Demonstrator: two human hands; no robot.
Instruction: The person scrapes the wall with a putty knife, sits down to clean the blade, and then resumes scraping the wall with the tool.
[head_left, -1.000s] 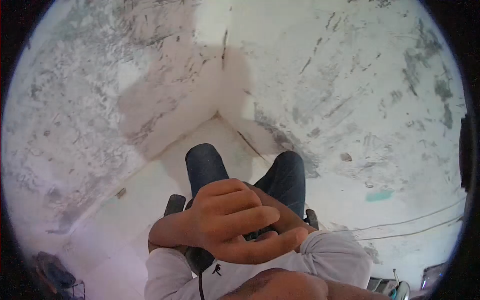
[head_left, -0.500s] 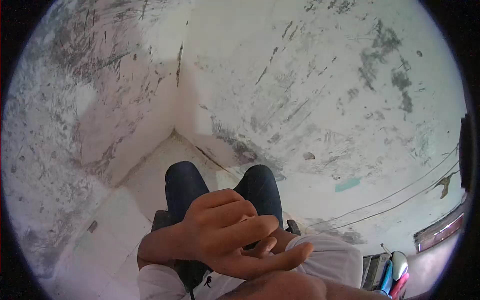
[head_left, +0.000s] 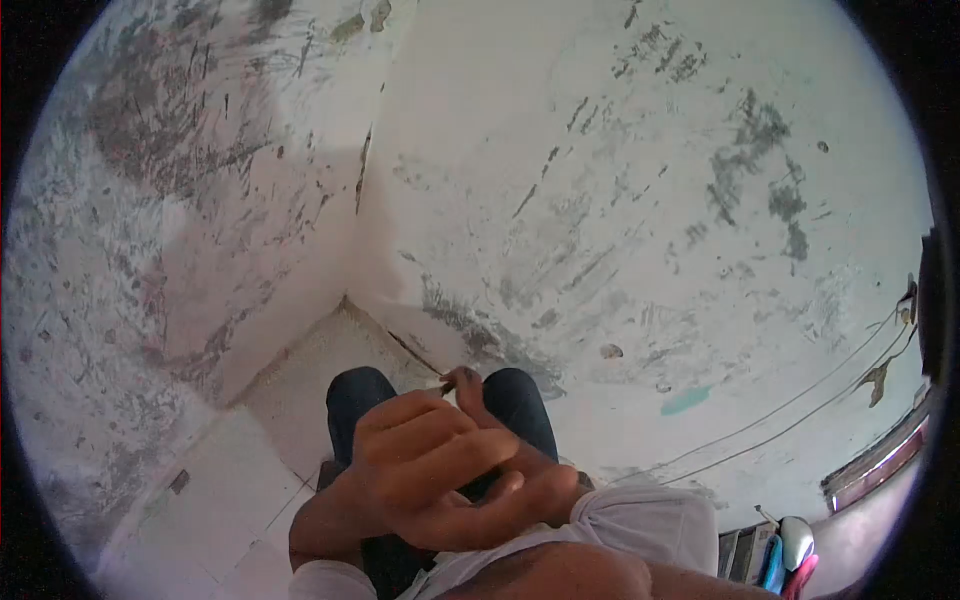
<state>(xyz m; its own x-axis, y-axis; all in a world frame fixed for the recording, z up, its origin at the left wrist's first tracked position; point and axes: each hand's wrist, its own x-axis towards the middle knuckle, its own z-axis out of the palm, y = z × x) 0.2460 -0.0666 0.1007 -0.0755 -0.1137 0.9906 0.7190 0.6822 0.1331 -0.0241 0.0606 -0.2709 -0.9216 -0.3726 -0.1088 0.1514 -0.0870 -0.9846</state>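
My left hand [head_left: 425,460] is in front of my lap, its back toward me, fingers curled and pointing right. Its palm side is hidden, so whatever it holds, if anything, does not show. Just beyond it, between my knees, my right hand [head_left: 467,388] shows in part with its fingers bent together. A small dark tip [head_left: 447,388] sticks out at these fingers, too small to name. My right forearm runs from a white sleeve [head_left: 650,520] and passes behind the left fingers. Dark trousers cover both knees [head_left: 520,400].
Two stained, peeling walls [head_left: 620,200] meet in a corner ahead. Pale floor tiles [head_left: 220,500] lie at the left. Thin cables [head_left: 760,425] run along the right wall. At the lower right are a blue item [head_left: 773,565], a pink item [head_left: 800,577] and a white rounded object [head_left: 796,533].
My right hand has come out from behind the left, upward between the knees. The left hand has shifted slightly left and its fingers have drawn in. The view has tilted up a little.
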